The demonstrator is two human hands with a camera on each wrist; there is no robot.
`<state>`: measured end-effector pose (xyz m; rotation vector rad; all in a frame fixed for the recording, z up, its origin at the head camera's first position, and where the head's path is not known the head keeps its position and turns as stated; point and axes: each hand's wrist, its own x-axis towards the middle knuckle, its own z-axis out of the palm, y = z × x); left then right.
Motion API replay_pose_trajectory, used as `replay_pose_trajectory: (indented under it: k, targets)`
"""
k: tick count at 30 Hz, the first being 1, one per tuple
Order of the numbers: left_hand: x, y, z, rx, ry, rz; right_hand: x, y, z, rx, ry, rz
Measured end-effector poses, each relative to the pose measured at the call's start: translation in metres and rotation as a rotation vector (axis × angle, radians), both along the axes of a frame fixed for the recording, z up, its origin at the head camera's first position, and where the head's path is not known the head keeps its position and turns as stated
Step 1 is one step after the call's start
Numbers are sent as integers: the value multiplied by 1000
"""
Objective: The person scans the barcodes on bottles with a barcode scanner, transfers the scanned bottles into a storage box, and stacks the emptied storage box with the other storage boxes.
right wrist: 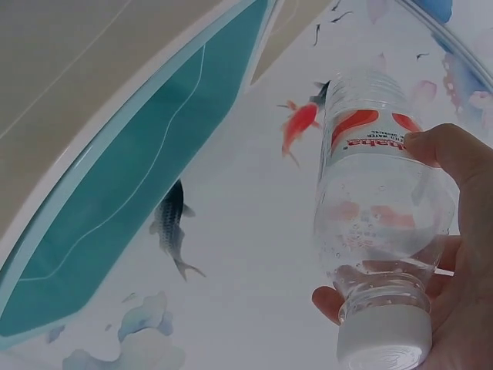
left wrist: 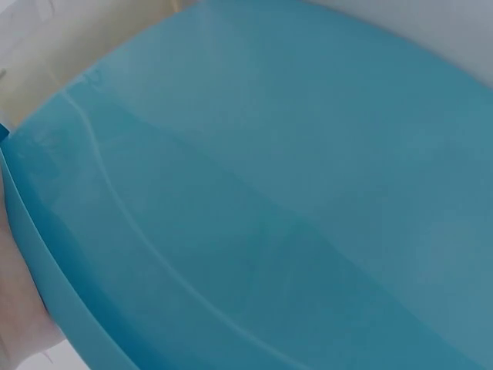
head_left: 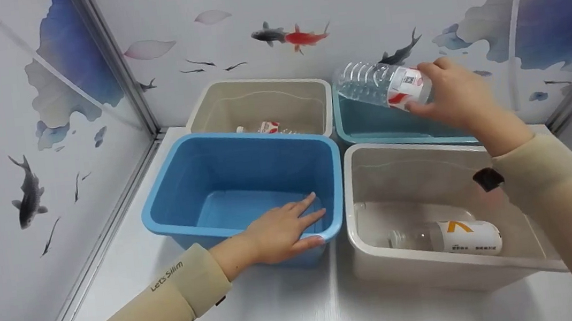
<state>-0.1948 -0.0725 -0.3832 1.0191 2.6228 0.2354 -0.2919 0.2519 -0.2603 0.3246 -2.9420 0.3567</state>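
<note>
My right hand (head_left: 453, 93) grips a clear plastic water bottle (head_left: 371, 83) with a red and white label, tilted on its side above the teal bin (head_left: 402, 139) at the back right. In the right wrist view the bottle's white cap (right wrist: 385, 339) is near my palm, and my thumb lies over the label. My left hand (head_left: 280, 231) rests over the near right rim of the blue bin (head_left: 235, 136), fingers spread. Its fingers mostly fall outside the left wrist view, where the blue wall fills the picture.
At the back left, a beige bin (head_left: 256, 86) contains a bottle with a red and white label (head_left: 269, 127). Another beige bin (head_left: 377, 252), front right, holds a bottle with a white and orange label (head_left: 469, 236). Printed walls (head_left: 225, 6) enclose the white table (head_left: 281, 311).
</note>
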Motion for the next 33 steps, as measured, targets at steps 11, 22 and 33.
replay_pose_trajectory:
  k: [11,22,33]
  targets:
    - [0,-1,0,8,-4,4,-14,-28,-7,-14,-11,23]
    - [0,-1,-1,9,37,-12,-35,-65,-22,6,12,51]
    - [0,-1,-3,10,35,-2,-53,-100,-43,-19,-26,78]
